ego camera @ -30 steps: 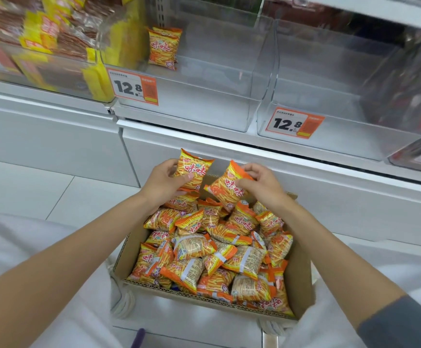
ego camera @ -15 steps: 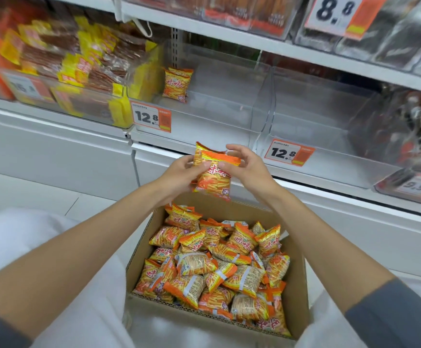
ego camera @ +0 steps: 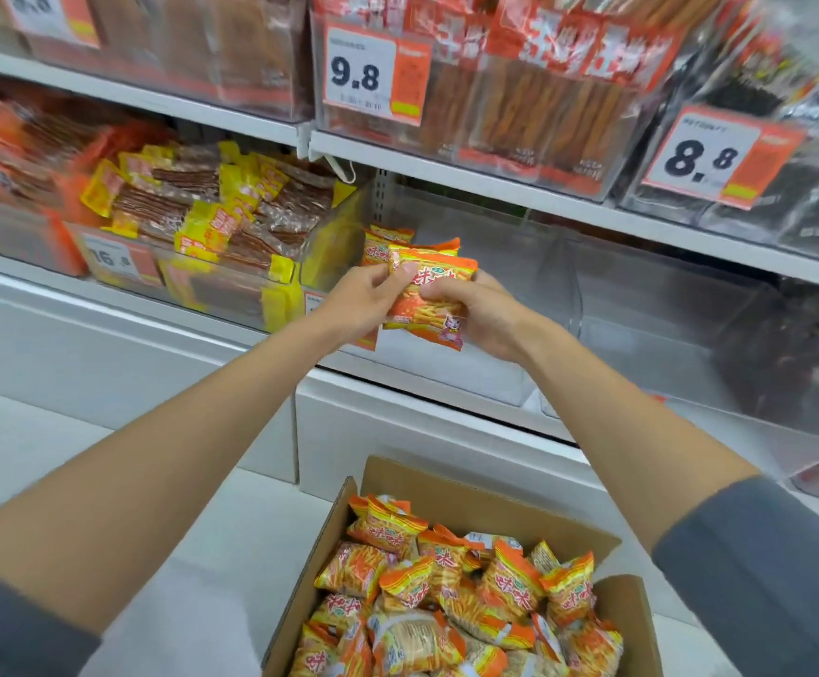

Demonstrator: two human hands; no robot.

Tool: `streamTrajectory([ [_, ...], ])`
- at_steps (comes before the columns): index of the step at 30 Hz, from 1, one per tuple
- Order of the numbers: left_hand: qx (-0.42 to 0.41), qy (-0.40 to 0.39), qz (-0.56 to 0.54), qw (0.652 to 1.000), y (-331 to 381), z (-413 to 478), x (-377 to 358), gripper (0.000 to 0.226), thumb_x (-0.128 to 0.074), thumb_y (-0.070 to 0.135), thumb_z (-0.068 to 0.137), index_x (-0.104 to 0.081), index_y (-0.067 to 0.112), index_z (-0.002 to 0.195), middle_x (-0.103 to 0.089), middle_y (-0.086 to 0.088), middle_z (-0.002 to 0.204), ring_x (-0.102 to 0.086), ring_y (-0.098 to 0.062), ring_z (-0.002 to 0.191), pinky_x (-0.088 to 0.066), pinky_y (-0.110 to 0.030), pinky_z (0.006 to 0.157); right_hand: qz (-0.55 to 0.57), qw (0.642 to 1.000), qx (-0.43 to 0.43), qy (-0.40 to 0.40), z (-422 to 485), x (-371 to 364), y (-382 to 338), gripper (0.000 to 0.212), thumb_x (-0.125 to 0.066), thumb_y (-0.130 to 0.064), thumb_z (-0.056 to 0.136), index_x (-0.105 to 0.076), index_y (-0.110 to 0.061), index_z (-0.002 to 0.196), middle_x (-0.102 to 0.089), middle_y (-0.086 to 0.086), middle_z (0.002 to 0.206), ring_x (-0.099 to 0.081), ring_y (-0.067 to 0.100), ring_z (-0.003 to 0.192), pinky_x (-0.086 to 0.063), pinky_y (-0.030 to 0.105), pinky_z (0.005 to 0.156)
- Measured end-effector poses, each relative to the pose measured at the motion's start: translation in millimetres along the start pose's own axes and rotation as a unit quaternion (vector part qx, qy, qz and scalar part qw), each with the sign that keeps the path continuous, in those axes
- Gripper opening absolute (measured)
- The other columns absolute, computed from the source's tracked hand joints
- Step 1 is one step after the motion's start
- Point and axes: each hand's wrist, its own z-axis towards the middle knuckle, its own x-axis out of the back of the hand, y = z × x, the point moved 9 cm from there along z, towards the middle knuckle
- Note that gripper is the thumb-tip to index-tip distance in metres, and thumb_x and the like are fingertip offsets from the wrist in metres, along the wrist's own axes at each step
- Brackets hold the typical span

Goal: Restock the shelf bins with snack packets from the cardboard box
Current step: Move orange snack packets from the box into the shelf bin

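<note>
My left hand (ego camera: 358,305) and right hand (ego camera: 485,320), fingers curled, pinch stacked snack packets (ego camera: 427,295) between them at the front edge of the clear shelf bin (ego camera: 519,256). A lone packet (ego camera: 380,241) stands in its back left corner. The cardboard box (ego camera: 446,486) below holds more.

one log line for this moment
stage: packets held before bin | left hand: grips packets | right hand: grips packets | box: well stocked

Glossy packets (ego camera: 429,295), matt cardboard box (ego camera: 451,491)
</note>
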Motion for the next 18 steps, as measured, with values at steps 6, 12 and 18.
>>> streamTrajectory([
  [6,-0.064,0.215,0.149,0.963,-36,49,106,0.035,-0.063,0.037,0.091,-0.063,0.019,0.121,-0.054,0.0,0.092,-0.052,-0.016,0.091,-0.039,-0.026,0.074,-0.072,0.996,-0.003,0.057,98,16,3,0.049,-0.082,-0.011,0.071,-0.06,-0.005,0.114,-0.073,0.013,0.106,-0.071,0.028,0.097,-0.055,0.044,0.093],
  [12,-0.077,0.162,0.014,0.984,-72,75,124,0.022,-0.071,0.022,0.087,-0.068,0.022,0.109,-0.062,-0.001,0.083,-0.055,-0.012,0.078,-0.041,-0.005,0.065,-0.204,0.979,-0.013,0.008,169,-8,42,0.053,-0.084,-0.016,0.073,-0.057,-0.018,0.119,-0.071,-0.004,0.105,-0.068,0.016,0.101,-0.054,0.027,0.085],
  [18,-0.087,0.128,0.001,0.988,-75,80,123,0.027,-0.07,0.022,0.087,-0.067,0.019,0.114,-0.058,0.01,0.074,-0.051,0.006,0.061,-0.04,-0.004,0.065,-0.286,0.954,0.021,0.087,192,-16,45,0.104,-0.089,-0.061,0.039,-0.046,-0.024,0.127,-0.063,-0.007,0.12,-0.062,0.015,0.11,-0.053,0.038,0.093],
])
